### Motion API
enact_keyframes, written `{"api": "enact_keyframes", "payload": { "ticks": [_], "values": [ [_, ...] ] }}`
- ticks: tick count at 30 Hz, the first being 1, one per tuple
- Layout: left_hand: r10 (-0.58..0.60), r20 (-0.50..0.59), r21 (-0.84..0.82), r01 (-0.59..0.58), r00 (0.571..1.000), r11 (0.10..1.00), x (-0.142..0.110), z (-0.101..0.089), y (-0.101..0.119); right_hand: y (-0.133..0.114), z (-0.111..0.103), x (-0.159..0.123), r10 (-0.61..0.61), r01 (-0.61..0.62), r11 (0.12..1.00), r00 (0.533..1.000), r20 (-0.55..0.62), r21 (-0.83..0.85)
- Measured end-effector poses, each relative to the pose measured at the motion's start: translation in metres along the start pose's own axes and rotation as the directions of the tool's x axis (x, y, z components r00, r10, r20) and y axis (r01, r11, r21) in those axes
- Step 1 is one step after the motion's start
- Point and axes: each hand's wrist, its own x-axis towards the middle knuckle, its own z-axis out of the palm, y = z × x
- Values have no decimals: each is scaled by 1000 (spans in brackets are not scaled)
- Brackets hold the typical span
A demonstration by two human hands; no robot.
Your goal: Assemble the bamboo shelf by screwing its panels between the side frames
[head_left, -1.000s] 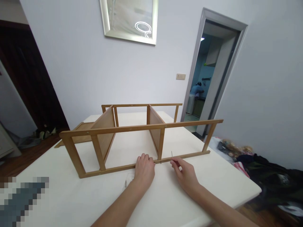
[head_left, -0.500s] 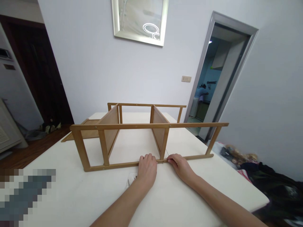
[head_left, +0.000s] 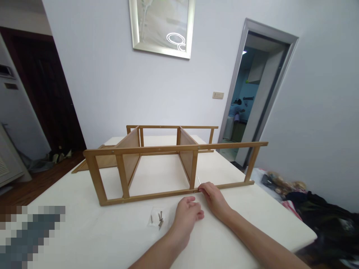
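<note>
A wooden shelf frame (head_left: 157, 193) lies on its side on a white table (head_left: 112, 231), two slatless panels standing upright between its side rails. My right hand (head_left: 214, 198) is at the near lower rail, fingers pinched round a hex key (head_left: 199, 180), whose thin metal shaft pokes up above them. Beside it, my left hand (head_left: 186, 215) hovers in front of the rail with its fingers apart and nothing in them. Several screws (head_left: 160, 220) rest on a small clear plastic bag (head_left: 153, 218) to the left of that hand.
A flat wooden panel (head_left: 105, 161) lies behind the frame's left end. Clothes (head_left: 305, 209) are heaped beyond the table's right edge. A person (head_left: 236, 110) stands in the room past the doorway (head_left: 238, 86). A framed picture (head_left: 162, 52) hangs on the wall.
My left hand has let go of the lower rail and moved right and toward me, uncovering the screws. My right hand stays at the rail; the hex key's shaft shows more clearly.
</note>
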Motion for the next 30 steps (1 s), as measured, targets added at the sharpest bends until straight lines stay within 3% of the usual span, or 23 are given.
{"api": "enact_keyframes", "payload": {
  "ticks": [3, 8, 13, 18, 24, 30],
  "values": [
    [-131, 40, -405, 136, 991, 904, 7, -5, 2, -2, -2, 1, -19, 19, 1000, 1000, -17, 4],
    [-156, -2, -589, 125, 988, 798, 24, -17, 7, -5, -3, 2, -45, 45, 999, 998, -47, 6],
    [-175, 32, -646, 154, 984, 747, 30, -20, 4, -10, -9, 7, -67, 70, 997, 992, -105, 28],
    [-170, 45, -660, 157, 984, 735, 31, -20, 2, -44, -25, -6, -5, 15, 1000, 937, -351, 27],
    [-156, 62, -655, 158, 986, 739, 27, -19, 5, -97, -23, -47, 184, -155, 982, 908, -377, 106],
    [-168, 120, -634, 206, 978, 745, 24, -19, 4, -98, -16, -46, 191, -165, 981, 918, -348, 103]
  ]
}}
